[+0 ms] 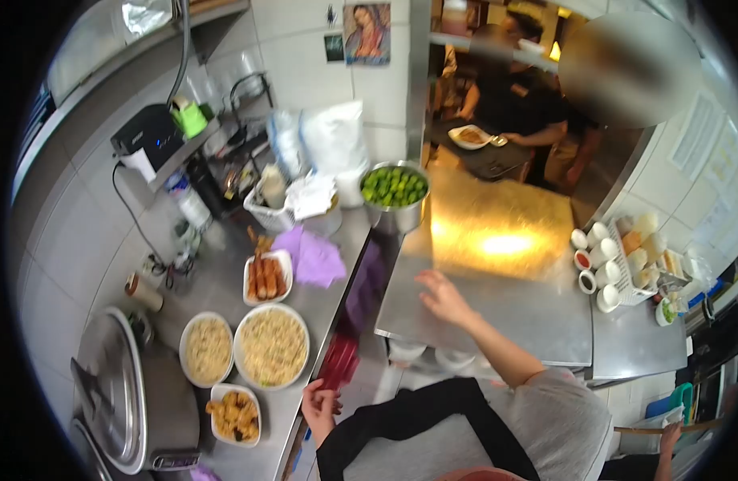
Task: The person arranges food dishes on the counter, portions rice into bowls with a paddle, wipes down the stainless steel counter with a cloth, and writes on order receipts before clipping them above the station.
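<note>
My right hand [445, 297] is stretched out over the steel counter [465, 313], fingers apart, with nothing in it. My left hand [321, 403] is by the edge of the left counter, its fingers loosely bent and no held thing visible. Just beyond its fingertips is a dark red object [339, 361]; whether they touch I cannot tell. Nearest on the left counter are a large round bowl of fried rice [272, 346], a smaller bowl of rice [207, 349], a square dish of fried pieces [234, 414] and a dish of browned rolls [267, 277].
A steel pot of cut green vegetables [394, 189] stands at the counters' inner corner, near a purple cloth [311, 255]. A large cooker [128, 393] is at left. White cups [603, 253] and a basket line the right. Beyond the pass-through, a person holds a tray [485, 159] with a plate.
</note>
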Demonstrator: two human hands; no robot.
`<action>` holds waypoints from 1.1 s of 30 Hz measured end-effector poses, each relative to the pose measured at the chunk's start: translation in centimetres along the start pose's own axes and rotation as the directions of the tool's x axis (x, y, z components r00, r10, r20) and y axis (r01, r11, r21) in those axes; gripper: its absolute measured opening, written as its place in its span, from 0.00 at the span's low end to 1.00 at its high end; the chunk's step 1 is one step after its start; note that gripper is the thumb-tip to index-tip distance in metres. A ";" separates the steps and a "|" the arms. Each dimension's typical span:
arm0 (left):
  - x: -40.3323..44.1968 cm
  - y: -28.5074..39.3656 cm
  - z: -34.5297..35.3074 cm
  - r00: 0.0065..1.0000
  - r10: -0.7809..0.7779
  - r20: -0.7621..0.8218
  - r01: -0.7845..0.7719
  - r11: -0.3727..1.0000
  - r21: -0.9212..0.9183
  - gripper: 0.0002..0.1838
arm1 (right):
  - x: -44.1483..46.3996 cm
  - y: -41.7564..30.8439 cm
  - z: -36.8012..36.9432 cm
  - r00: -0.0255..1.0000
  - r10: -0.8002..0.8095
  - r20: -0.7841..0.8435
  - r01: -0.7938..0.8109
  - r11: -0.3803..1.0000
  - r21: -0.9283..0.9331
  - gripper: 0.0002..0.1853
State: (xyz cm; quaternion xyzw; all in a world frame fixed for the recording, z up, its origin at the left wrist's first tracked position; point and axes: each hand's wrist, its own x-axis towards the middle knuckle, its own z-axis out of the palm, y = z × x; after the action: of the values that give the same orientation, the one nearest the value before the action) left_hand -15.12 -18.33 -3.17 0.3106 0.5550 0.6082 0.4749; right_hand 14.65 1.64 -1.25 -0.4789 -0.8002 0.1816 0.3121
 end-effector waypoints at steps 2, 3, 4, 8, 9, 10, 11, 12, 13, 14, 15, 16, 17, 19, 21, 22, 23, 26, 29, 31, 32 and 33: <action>3.0 1.7 4.7 0.975 0.131 0.178 -0.159 0.975 0.153 0.20 | 3.4 -1.4 -2.8 0.998 -0.067 0.010 0.067 0.997 0.036 0.20; 4.6 2.2 6.3 0.922 0.257 0.291 -0.325 0.921 0.216 0.21 | 4.8 -2.0 -4.3 0.995 -0.096 0.018 0.095 0.994 0.062 0.20; 5.2 4.1 7.9 0.911 0.227 0.345 -0.312 0.926 0.214 0.21 | 6.5 -2.2 -6.3 0.990 -0.140 -0.011 0.140 0.990 0.013 0.20; 8.2 6.3 10.1 0.882 0.236 0.409 -0.330 0.928 0.176 0.20 | 16.8 -1.1 -16.2 0.895 -0.437 -0.087 0.369 0.837 -0.405 0.21; 8.7 6.3 10.1 0.889 0.233 0.395 -0.323 0.930 0.177 0.20 | 18.8 -1.9 -19.3 0.883 -0.462 -0.086 0.371 0.796 -0.479 0.21; 9.2 6.5 10.1 0.895 0.228 0.383 -0.314 0.933 0.179 0.19 | 20.8 -2.1 -22.1 0.885 -0.460 -0.076 0.332 0.736 -0.589 0.19; 9.8 6.8 10.0 0.902 0.222 0.371 -0.305 0.935 0.183 0.19 | 22.9 -2.2 -24.7 0.887 -0.456 -0.069 0.288 0.665 -0.689 0.17; 10.5 6.9 9.9 0.909 0.221 0.353 -0.301 0.934 0.192 0.18 | 24.8 -2.2 -27.2 0.883 -0.459 -0.098 0.229 0.603 -0.764 0.16; 11.2 7.0 9.7 0.917 0.219 0.335 -0.296 0.934 0.201 0.18 | 26.7 -2.1 -29.7 0.876 -0.465 -0.127 0.164 0.535 -0.829 0.14; 12.0 7.0 9.6 0.923 0.218 0.317 -0.292 0.933 0.209 0.17 | 29.0 -1.9 -32.5 0.881 -0.450 -0.145 0.108 0.490 -0.865 0.14; 12.9 6.9 9.6 0.923 0.236 0.304 -0.302 0.933 0.195 0.17 | 31.2 -2.2 -35.1 0.884 -0.437 -0.165 0.051 0.442 -0.896 0.13; 13.8 6.7 9.6 0.923 0.251 0.291 -0.311 0.933 0.183 0.16 | 32.7 -3.2 -37.0 0.882 -0.411 -0.229 -0.030 0.437 -0.899 0.13; 14.7 6.6 9.6 0.923 0.267 0.277 -0.321 0.931 0.172 0.16 | 34.2 -4.4 -38.8 0.873 -0.387 -0.296 -0.111 0.432 -0.895 0.13; 16.2 6.9 9.8 0.926 0.276 0.258 -0.321 0.934 0.157 0.16 | 37.5 -6.1 -41.1 0.791 -0.491 -0.364 -0.154 0.416 -0.896 0.15; 17.6 6.9 9.8 0.931 0.271 0.247 -0.312 0.938 0.148 0.16 | 39.6 -7.6 -41.6 0.743 -0.545 -0.388 -0.178 0.398 -0.900 0.18; 18.2 6.9 9.8 0.934 0.264 0.242 -0.304 0.941 0.146 0.16 | 40.7 -8.3 -41.6 0.717 -0.573 -0.398 -0.190 0.388 -0.902 0.20; 18.7 6.9 9.7 0.937 0.258 0.236 -0.296 0.944 0.145 0.16 | 41.7 -8.6 -41.5 0.702 -0.587 -0.403 -0.190 0.391 -0.901 0.21; 19.7 6.8 9.4 0.943 0.254 0.213 -0.289 0.945 0.151 0.17 | 44.1 -8.6 -40.9 0.686 -0.584 -0.435 -0.210 0.414 -0.886 0.23; 20.3 6.5 9.1 0.955 0.225 0.193 -0.256 0.955 0.152 0.16 | 45.1 -8.8 -40.6 0.714 -0.520 -0.470 -0.257 0.430 -0.866 0.24; 20.4 6.6 9.1 0.956 0.219 0.194 -0.249 0.957 0.150 0.16 | 45.3 -8.6 -40.6 0.734 -0.501 -0.458 -0.263 0.413 -0.872 0.25; 20.4 6.7 9.0 0.957 0.213 0.194 -0.244 0.958 0.150 0.16 | 45.3 -8.5 -40.5 0.731 -0.514 -0.449 -0.250 0.410 -0.877 0.25; 20.4 6.6 9.0 0.954 0.222 0.201 -0.254 0.955 0.154 0.16 | 45.4 -8.2 -40.6 0.726 -0.529 -0.439 -0.238 0.406 -0.882 0.26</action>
State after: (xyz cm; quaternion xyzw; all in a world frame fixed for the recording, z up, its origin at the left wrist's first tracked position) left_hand -15.80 4.33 1.93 0.4708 0.5198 0.5783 0.4168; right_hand 20.92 37.33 48.39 -0.5189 -0.6388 -0.4924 0.2831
